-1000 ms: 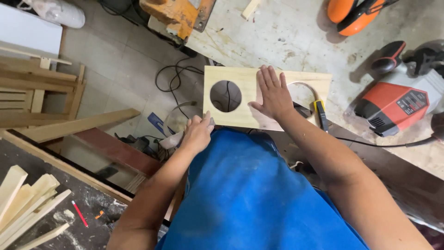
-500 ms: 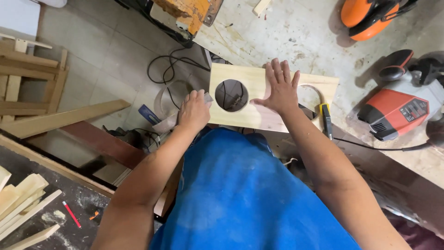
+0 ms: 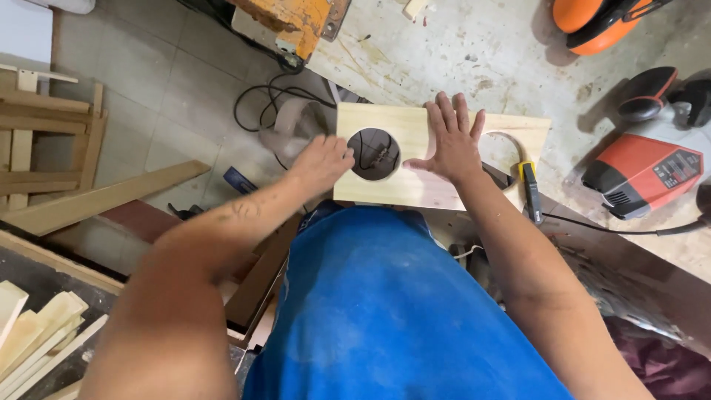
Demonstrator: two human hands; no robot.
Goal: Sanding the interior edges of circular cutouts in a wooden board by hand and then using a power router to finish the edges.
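Observation:
A pale wooden board (image 3: 404, 122) with two round holes lies on the dusty workbench in front of me. My right hand (image 3: 452, 144) rests flat on the board between the holes, fingers spread. My left hand (image 3: 322, 163) is closed at the board's left edge, its fingertips at the rim of the left hole (image 3: 374, 153). A blurred grey sheet (image 3: 290, 127), which looks like sandpaper, sticks out from that hand. The right hole (image 3: 505, 152) is partly hidden behind my right hand and wrist.
A yellow-handled tool (image 3: 530, 189) lies at the board's right edge, with a red power tool (image 3: 644, 174), a black sander (image 3: 652, 92) and an orange tool (image 3: 592, 22) beyond. Black cables (image 3: 266, 100) trail on the floor. A plank (image 3: 96, 196) and wood strips (image 3: 29, 333) lie at left.
My left hand has moved from below the board's lower left corner up to the rim of the left hole, taking the grey sheet with it. My right hand stays flat on the board.

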